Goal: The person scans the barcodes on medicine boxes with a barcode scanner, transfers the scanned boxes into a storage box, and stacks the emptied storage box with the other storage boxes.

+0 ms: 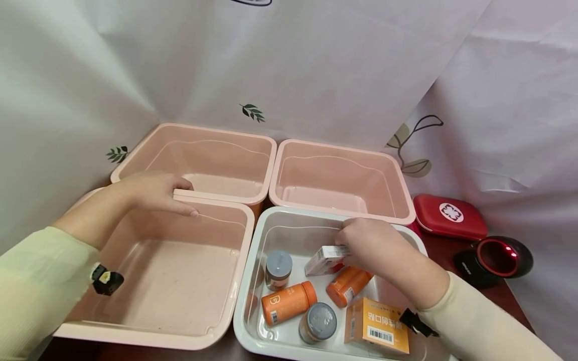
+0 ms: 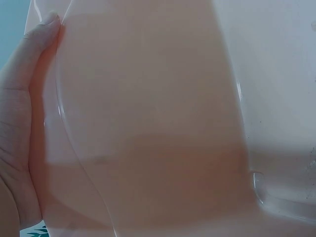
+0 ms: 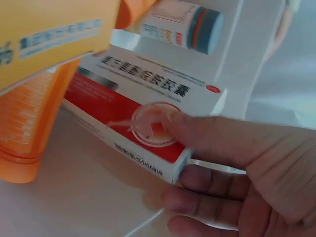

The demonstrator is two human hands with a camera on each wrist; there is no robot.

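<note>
My right hand (image 1: 372, 243) reaches into the white bin (image 1: 246, 306) and pinches a red-and-white medicine box (image 3: 143, 108) by one end, thumb on its printed face. Around that box lie two orange bottles, one on the left (image 1: 289, 302) and one under my hand (image 1: 347, 286). Two grey-lidded jars stand there too, one farther back (image 1: 278, 269) and one in front (image 1: 318, 323). A yellow-orange carton (image 1: 377, 326) sits at the front right. My left hand (image 1: 158, 193) grips the back rim of the front-left pink bin (image 1: 180, 338), its thumb inside that bin.
Two more pink bins stand behind, one at left (image 1: 217, 135) and one at right (image 1: 334, 148). To the right lie a red zip case (image 1: 451, 218) and a black scanner (image 1: 492, 260) with a red light. A patterned curtain (image 1: 289, 65) hangs close behind.
</note>
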